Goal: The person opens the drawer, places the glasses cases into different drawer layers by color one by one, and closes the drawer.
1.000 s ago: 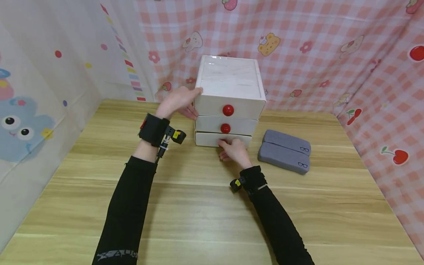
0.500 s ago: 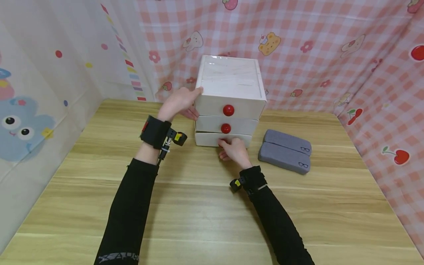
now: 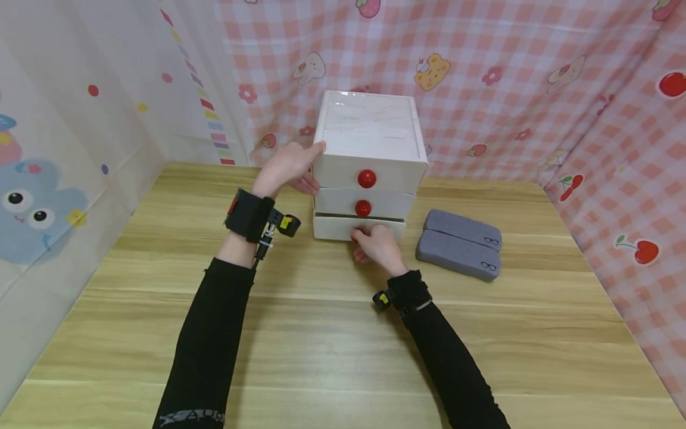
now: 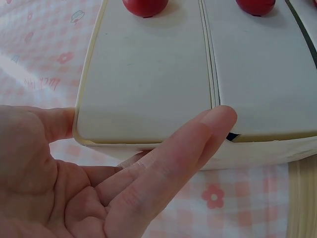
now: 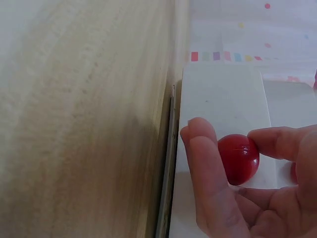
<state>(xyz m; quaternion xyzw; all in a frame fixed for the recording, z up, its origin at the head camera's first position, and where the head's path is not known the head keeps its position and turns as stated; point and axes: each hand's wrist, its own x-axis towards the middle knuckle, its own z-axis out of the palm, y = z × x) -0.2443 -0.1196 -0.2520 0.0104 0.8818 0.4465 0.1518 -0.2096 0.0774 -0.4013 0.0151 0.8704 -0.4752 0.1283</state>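
A white three-drawer box (image 3: 372,126) with round red knobs stands against the back curtain. At its left side is my left hand (image 3: 289,165). In the left wrist view, the thumb (image 4: 59,121) touches the top corner and the fairly straight fingers (image 4: 171,156) lie along the side by the upper drawers. My right hand (image 3: 379,247) pinches the red knob (image 5: 238,158) of the bottom drawer (image 3: 331,227) between thumb and fingers. That drawer sits slightly forward, with a thin dark gap above its front. The two upper drawers look closed.
Two grey glasses cases (image 3: 463,229), printed with spectacles, lie side by side to the right of the box on the wooden table (image 3: 321,351). A pink checked curtain (image 3: 482,36) hangs close behind, and a white curtain (image 3: 123,71) borders the left.
The bottom drawer has slid slightly forward with my right hand on its knob, and the gap above it has widened. My left hand has stayed at the box's side.
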